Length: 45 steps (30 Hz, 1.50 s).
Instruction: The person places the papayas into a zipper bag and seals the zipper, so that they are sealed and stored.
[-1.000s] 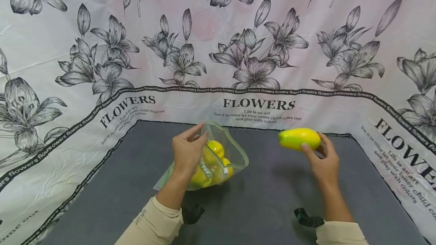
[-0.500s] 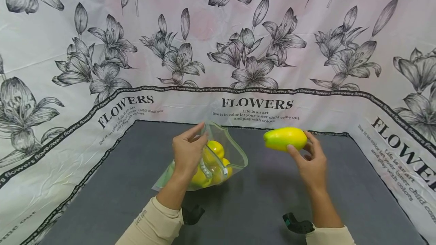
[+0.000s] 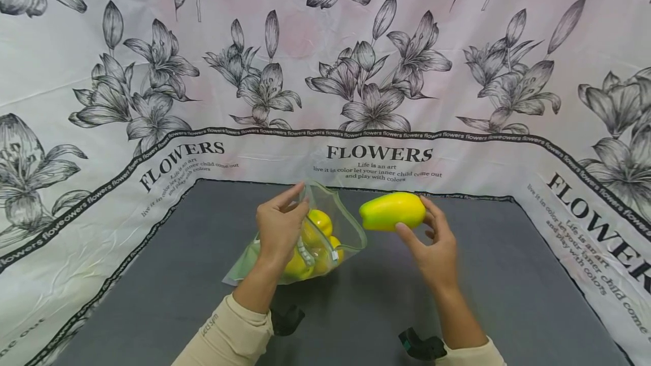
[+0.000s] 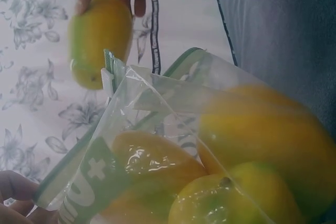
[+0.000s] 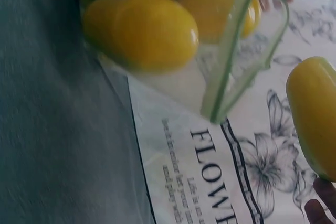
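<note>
My left hand [image 3: 278, 222] pinches the top edge of a clear zip bag [image 3: 353, 225] with a pale green rim and a white slider. The bag's mouth gapes toward the right. Several yellow fruits [image 4: 268, 135] with greenish parts lie inside, seen through the film. With thumb and fingers, my right hand [image 3: 432, 247] holds an oblong yellow fruit [image 3: 393, 211] with a green end, like a mango or papaya. It hangs level above the table, its green end near the bag's rim. The left wrist view shows this fruit [image 4: 102, 40] beyond the bag's mouth.
A dark grey table [image 3: 168, 275] lies under both hands. White cloth [image 3: 376, 157] printed with flowers and lettering rises around its back and sides. Black wrist mounts [image 3: 287, 321] sit below the hands.
My right hand has carried the fruit leftward, up close to the bag's mouth. The left hand stays nearly in place, still holding the bag. The head view has turned slightly right.
</note>
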Motion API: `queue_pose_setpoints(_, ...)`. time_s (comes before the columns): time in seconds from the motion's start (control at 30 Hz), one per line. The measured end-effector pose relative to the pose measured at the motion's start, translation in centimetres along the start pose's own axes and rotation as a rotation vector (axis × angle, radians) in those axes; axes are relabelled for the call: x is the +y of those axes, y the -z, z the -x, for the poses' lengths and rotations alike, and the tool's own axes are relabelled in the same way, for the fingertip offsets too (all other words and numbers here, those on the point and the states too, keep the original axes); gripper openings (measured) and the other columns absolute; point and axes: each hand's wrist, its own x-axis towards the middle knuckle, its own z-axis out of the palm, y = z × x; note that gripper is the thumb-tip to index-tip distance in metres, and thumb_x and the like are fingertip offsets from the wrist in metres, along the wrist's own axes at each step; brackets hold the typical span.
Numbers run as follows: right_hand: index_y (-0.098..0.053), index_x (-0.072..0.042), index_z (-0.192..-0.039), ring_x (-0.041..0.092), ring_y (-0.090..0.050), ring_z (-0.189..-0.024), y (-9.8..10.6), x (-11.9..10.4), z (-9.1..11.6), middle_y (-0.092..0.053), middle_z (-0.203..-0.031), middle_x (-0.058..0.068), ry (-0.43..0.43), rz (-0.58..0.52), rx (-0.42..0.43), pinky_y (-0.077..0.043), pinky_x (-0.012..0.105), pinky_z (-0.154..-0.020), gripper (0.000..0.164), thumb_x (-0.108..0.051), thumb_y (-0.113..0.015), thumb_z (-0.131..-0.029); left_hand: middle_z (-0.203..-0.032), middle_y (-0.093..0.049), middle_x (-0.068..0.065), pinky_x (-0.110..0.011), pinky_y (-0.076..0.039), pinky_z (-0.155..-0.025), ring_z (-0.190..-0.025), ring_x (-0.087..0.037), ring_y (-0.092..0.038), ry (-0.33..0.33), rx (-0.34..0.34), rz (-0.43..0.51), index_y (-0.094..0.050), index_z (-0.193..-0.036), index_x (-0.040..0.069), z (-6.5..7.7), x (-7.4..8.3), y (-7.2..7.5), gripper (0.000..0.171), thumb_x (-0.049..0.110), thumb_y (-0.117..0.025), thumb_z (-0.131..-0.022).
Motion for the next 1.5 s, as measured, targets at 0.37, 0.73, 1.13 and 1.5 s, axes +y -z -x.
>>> queue_pose_setpoints(0.37, -0.051, -0.015, -0.14, 0.019, -0.048, -0.113, -2.6, -0.1, 1.2, -0.056, -0.13, 0.007, 0.058, -0.045, -0.038, -0.034, 0.05, -0.092, 0.066, -0.015, -0.079, -0.08, -0.123, -0.062, -0.01, -0.034, -0.054, -0.08, -0.101, -0.028, -0.064, 0.009, 0.009, -0.041, -0.069, -0.117, 0.001, 0.4, -0.1, -0.3, 0.034, -0.007, -0.066, -0.084)
queue_pose_setpoints(0.73, -0.052, -0.016, -0.139, 0.019, -0.048, -0.112, -4.4, -0.2, 1.8, -0.057, -0.128, 0.008, 0.07, -0.074, -0.042, -0.032, 0.046, -0.089, 0.066, -0.014, -0.08, -0.08, -0.121, -0.064, -0.004, -0.032, -0.055, -0.073, -0.105, -0.03, -0.061, 0.023, 0.006, -0.077, -0.071, -0.116, 0.008, 0.5, 0.1, -0.5, 0.035, -0.003, -0.068, -0.083)
queue_pose_setpoints(1.13, -0.054, -0.013, -0.137, 0.021, -0.049, -0.11, -6.3, -0.1, 2.5, -0.058, -0.126, 0.008, 0.14, -0.072, -0.028, -0.031, 0.046, -0.088, 0.069, -0.013, -0.084, -0.074, -0.128, -0.059, -0.012, -0.029, -0.056, -0.066, -0.105, -0.033, -0.061, 0.009, -0.012, -0.096, -0.071, -0.115, 0.005, 1.2, 0.5, -1.1, 0.033, -0.003, -0.067, -0.083)
queue_pose_setpoints(1.5, -0.06, -0.014, -0.131, 0.023, -0.049, -0.114, -7.8, -0.1, 3.3, -0.06, -0.126, 0.002, 0.182, -0.023, -0.102, -0.037, 0.052, -0.094, 0.056, -0.017, -0.081, -0.079, -0.12, -0.065, -0.003, -0.017, -0.036, -0.042, -0.101, -0.025, -0.064, 0.009, -0.023, -0.122, -0.071, -0.116, 0.007, 1.2, 0.0, -1.3, 0.033, 0.0, -0.068, -0.084)
